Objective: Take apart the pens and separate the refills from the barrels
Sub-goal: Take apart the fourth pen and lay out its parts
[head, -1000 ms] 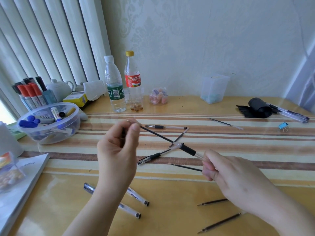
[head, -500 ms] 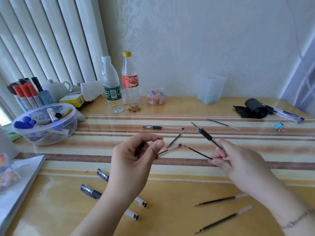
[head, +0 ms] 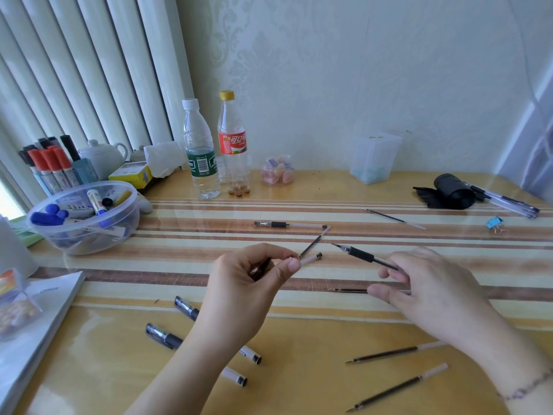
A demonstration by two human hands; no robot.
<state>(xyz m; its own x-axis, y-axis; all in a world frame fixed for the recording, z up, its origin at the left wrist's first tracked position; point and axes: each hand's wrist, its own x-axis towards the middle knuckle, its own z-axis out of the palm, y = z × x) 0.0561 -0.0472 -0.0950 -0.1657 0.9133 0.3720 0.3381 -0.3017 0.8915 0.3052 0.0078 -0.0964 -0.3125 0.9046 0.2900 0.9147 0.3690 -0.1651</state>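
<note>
My right hand [head: 425, 289] grips a clear pen with a black grip [head: 362, 254] by its back end, tip pointing up-left. My left hand [head: 254, 283] pinches a small dark pen part [head: 261, 269] between thumb and fingers. Just behind the left fingertips, a clear barrel [head: 311, 259] and a thin refill [head: 314, 241] lie on the table. Another refill [head: 347, 290] lies under my right hand. A whole pen [head: 290, 225] and a refill [head: 392, 218] lie farther back. Two refills [head: 395, 351] [head: 398, 387] rest near the front right. Two capped pens [head: 185, 310] [head: 166, 336] are partly hidden by my left forearm.
A clear bowl of markers [head: 89, 235] stands at the left, with two bottles [head: 200, 163] and a small jar [head: 276, 172] behind. At the far right are a black roll [head: 452, 190], a bundle of pens [head: 508, 203] and a blue binder clip [head: 495, 223]. A booklet [head: 39, 319] lies front left.
Both hands held one pen a second ago. They have pulled apart: the left hand came down with the dark part, the right kept the pen and lowered it.
</note>
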